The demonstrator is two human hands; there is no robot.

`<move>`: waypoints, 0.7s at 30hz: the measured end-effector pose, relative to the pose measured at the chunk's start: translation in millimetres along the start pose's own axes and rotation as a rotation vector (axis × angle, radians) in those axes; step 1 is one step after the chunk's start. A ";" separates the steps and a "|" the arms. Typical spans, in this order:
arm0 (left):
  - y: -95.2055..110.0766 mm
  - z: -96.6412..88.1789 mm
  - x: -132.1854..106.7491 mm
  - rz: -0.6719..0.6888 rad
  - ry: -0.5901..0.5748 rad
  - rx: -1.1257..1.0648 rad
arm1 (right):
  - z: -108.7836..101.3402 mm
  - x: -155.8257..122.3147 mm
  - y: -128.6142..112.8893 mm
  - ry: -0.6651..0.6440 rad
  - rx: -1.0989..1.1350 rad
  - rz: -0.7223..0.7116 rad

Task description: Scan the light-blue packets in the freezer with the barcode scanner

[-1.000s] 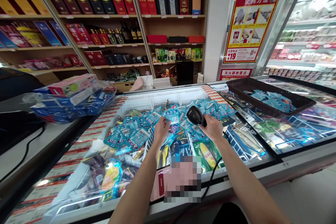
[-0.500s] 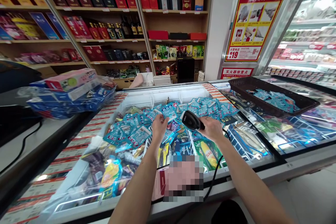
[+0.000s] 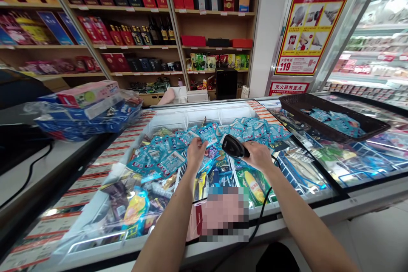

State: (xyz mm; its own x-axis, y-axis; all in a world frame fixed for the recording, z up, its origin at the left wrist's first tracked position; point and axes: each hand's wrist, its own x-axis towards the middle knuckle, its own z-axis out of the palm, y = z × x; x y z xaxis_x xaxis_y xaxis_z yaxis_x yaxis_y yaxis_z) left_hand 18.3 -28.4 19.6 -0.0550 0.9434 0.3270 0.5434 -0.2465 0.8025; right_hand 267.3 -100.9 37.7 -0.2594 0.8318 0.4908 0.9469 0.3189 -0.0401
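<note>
- Left hand (image 3: 196, 152): thumb and fingers are pinched together at the near edge of a blue packet (image 3: 210, 135), gripping it.
- Right hand (image 3: 259, 156): fingers are closed around the handle of a black scanner (image 3: 232, 145).
- Scanner head: points left, toward the held packet; a narrow gap separates the two.
- Cable (image 3: 263, 204): black; runs from the scanner handle down across the front edge of the freezer.
- Held packet: located over the middle of the chest freezer (image 3: 318, 207), just left of the scanner.
- Loose blue packets (image 3: 159, 159): spread to the left of the held packet, beyond it and to its right.
- Brown tray (image 3: 298, 104): rests on the right-hand freezer section and contains more packets of similar blue.
- Plastic-wrapped boxes (image 3: 86, 114): stacked at the left, beside the freezer.
- Wooden shelves (image 3: 215, 16): stand behind the freezer and carry boxes, bottles and bags.
- Red poster (image 3: 307, 25): mounted upright, right of the shelves.
</note>
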 end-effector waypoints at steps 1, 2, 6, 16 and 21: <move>0.1 0.0 -0.2 0.000 0.001 -0.002 | -0.2 0.1 -0.2 -0.001 -0.001 -0.005; 0.3 0.0 -0.3 0.001 0.003 -0.001 | -0.3 0.3 -0.3 -0.001 -0.001 -0.009; 1.7 -0.2 -0.7 0.004 0.002 0.006 | -0.3 0.5 -0.8 -0.002 -0.002 -0.023; 5.4 -1.0 -1.7 -0.001 -0.010 -0.006 | 1.5 0.5 0.2 -0.008 0.006 -0.030; 5.2 0.6 -1.3 -0.016 -0.008 -0.017 | 1.5 -0.4 0.7 0.002 0.011 -0.034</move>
State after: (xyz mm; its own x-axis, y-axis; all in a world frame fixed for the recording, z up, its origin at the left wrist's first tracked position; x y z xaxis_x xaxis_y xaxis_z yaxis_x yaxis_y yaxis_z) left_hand 21.7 -30.7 23.1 -0.0564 0.9490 0.3100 0.5281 -0.2352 0.8160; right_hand 267.8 -100.3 36.2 -0.2909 0.8197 0.4934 0.9355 0.3518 -0.0329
